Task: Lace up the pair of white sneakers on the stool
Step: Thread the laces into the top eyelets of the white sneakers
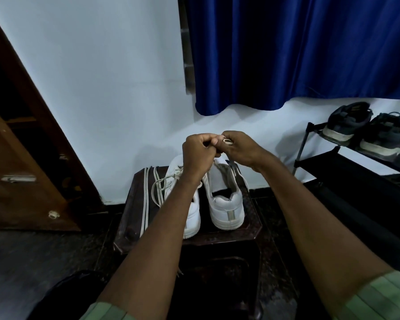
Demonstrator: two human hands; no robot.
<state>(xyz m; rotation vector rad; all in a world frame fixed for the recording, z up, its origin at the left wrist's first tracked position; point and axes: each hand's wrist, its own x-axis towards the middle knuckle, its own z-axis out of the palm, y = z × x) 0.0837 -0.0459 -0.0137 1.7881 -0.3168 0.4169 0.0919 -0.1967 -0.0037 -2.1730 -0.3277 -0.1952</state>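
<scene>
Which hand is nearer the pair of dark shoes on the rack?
Right. The right hand is raised above the white sneakers, toward the dark shoes; the left hand touches it on the far side.

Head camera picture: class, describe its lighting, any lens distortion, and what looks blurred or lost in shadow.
Head view: dim, bluish light; the dark brown plastic stool and floor sink into shadow, while the two white sneakers stand out. Wide-angle bending curves the wooden door and blue curtain. The left hand and right hand, gripping a white lace, look slightly soft.
</scene>
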